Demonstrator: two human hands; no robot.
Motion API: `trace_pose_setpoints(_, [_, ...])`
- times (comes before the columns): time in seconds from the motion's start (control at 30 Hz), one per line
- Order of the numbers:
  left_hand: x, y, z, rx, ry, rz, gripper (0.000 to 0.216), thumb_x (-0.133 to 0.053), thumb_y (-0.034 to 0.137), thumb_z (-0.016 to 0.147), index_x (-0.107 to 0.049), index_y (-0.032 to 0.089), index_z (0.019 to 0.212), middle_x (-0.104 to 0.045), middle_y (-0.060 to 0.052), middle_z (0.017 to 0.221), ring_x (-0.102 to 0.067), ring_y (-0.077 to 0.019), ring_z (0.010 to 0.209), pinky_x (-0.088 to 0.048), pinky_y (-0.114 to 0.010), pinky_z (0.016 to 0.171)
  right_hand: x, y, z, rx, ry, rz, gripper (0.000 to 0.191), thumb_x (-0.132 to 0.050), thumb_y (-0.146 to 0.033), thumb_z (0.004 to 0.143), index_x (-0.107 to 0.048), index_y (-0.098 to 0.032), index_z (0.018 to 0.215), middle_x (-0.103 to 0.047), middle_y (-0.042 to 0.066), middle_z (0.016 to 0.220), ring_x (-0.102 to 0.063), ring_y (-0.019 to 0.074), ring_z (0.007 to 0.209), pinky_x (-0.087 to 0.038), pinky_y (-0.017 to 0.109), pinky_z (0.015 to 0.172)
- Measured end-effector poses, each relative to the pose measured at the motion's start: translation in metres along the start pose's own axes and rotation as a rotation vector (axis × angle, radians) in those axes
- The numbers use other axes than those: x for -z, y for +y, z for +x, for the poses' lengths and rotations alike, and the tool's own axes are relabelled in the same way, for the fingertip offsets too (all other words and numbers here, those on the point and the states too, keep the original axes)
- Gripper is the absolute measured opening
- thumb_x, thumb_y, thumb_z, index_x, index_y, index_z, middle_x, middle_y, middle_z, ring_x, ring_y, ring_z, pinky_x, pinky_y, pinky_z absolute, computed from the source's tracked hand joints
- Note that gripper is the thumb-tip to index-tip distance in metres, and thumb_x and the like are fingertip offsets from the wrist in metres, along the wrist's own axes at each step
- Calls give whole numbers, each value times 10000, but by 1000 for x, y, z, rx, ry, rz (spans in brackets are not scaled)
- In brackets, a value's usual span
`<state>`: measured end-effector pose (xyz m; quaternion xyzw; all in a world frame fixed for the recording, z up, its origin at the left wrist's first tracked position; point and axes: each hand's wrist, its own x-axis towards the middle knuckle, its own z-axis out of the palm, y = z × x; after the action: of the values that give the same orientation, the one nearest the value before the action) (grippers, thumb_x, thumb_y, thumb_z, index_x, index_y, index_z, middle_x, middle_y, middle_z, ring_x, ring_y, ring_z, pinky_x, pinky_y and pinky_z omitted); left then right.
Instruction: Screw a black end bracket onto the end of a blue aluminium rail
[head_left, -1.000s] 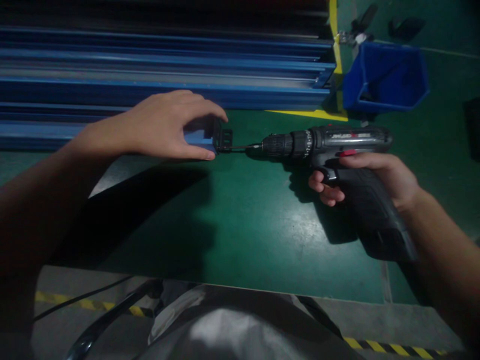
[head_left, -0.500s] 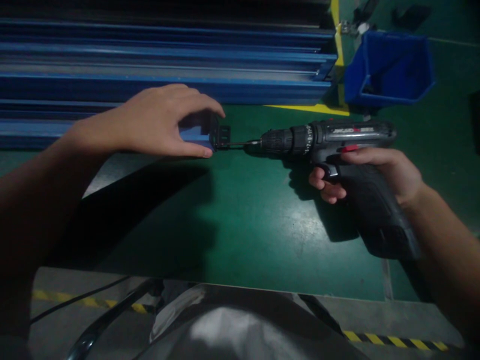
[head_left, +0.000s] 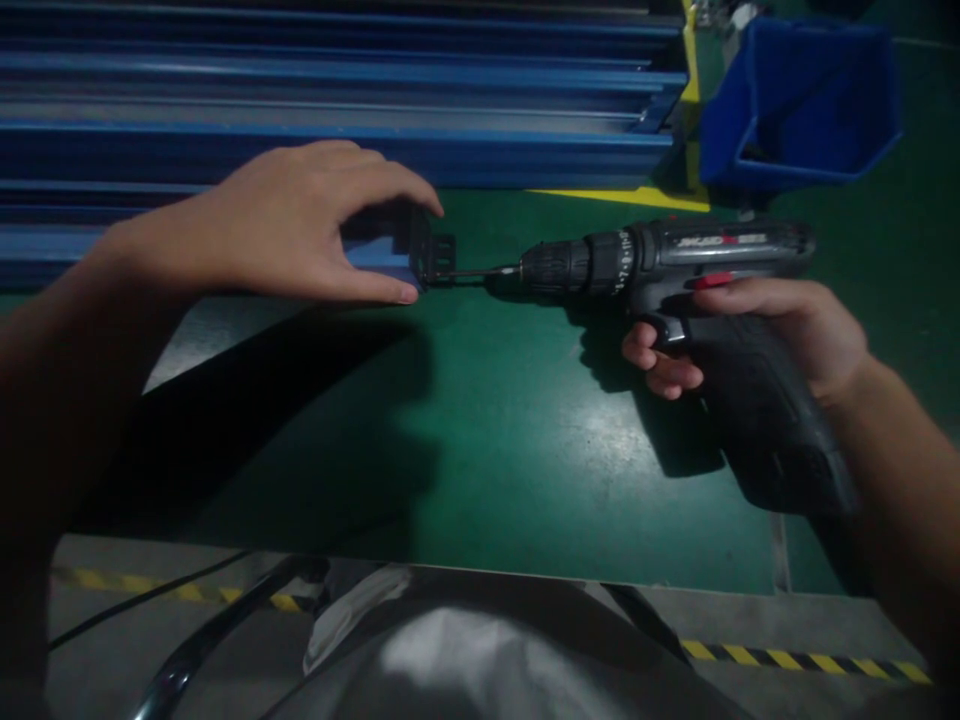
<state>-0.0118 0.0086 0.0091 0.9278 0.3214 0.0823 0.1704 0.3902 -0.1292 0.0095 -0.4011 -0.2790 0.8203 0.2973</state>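
My right hand (head_left: 780, 330) is wrapped round the grip of a black cordless drill (head_left: 720, 250), which lies level and points left. Its long thin bit (head_left: 472, 272) reaches a black end bracket (head_left: 424, 250) on the end of a blue metal profile (head_left: 375, 255). Around that end my left hand (head_left: 307, 225) is curled, thumb on the near side and fingers over the far side. A slotted tab of the bracket sticks out to the right. Whether a screw sits at the bit's tip is too small to tell.
More blue profiles (head_left: 337, 90) lie side by side along the back of the green table (head_left: 525, 450). A blue bin (head_left: 817, 100) stands at the back right, with yellow tape (head_left: 622, 196) near it. A black chair arm (head_left: 217, 640) shows below the table's front edge.
The view has shifted slightly, so the profiles and bin sit higher. Both hands keep their holds, and the drill bit stays at the bracket.
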Motion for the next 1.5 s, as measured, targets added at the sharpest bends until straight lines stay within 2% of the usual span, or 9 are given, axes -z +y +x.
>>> trace_pose_setpoints(0.13, [-1,-2,0,52,-37,-61,863,-710,749,772,-599,487,1587,-694,103,1496,-509,-397,1528,-334,-500,1361,-3,0,0,12,29,-13,264,-654,-285,978,-792,-91,1092,-835,129,929,-710,176,632,-656,332,642])
trace_pose_setpoints(0.27, [0,-1,0,82,-55,-50,885,-704,792,751,-596,503,1580,-662,116,1533,-485,-395,1547,-318,-481,1359,-1,0,0,10,19,-9,271,-671,-301,970,-794,-84,1078,-833,131,928,-712,174,632,-653,324,639])
trace_pose_setpoints(0.43, [1,4,-1,22,-45,88,967,-536,940,823,-644,291,1531,-652,-16,1486,-599,-378,1394,-407,-523,1241,3,0,0,-1,-8,-19,284,-693,-313,968,-802,-70,1066,-833,142,951,-722,180,659,-666,329,667])
trace_pose_setpoints(0.5, [1,6,-1,4,-42,120,1009,-475,978,836,-632,256,1524,-645,-30,1474,-610,-358,1377,-415,-499,1215,5,0,1,-6,-22,-24,284,-694,-317,972,-802,-74,1073,-833,141,963,-723,182,669,-669,333,670])
trace_pose_setpoints(0.67, [1,7,-2,15,-48,126,1008,-457,998,830,-627,286,1522,-634,-8,1486,-597,-333,1399,-406,-441,1212,7,0,2,7,-40,-29,279,-706,-316,973,-795,-81,1094,-834,139,972,-716,180,666,-677,339,673])
trace_pose_setpoints(0.97, [2,4,-3,-5,-42,99,946,-530,933,862,-621,276,1536,-627,-19,1534,-576,-344,1422,-379,-458,1234,0,-2,0,4,2,-35,260,-704,-300,968,-792,-71,1055,-828,144,936,-713,186,656,-670,334,667])
trace_pose_setpoints(1.13, [0,1,-2,38,-47,61,873,-630,887,804,-622,425,1544,-645,47,1519,-573,-356,1404,-387,-464,1246,-3,-2,0,2,41,-38,234,-688,-288,957,-788,-105,1064,-831,124,927,-693,186,624,-656,347,629])
trace_pose_setpoints(1.27, [1,2,-2,6,-46,83,941,-557,931,847,-627,295,1538,-638,-25,1522,-587,-375,1390,-401,-502,1223,-6,-2,0,9,70,-48,226,-664,-263,969,-780,-103,1077,-833,120,910,-692,175,609,-645,332,626])
trace_pose_setpoints(1.5, [1,5,-1,6,-44,112,978,-503,965,838,-626,285,1529,-638,-32,1504,-596,-385,1381,-411,-493,1203,-7,-4,-1,0,77,-58,239,-612,-253,1011,-764,-101,1114,-831,116,924,-699,171,622,-637,333,630])
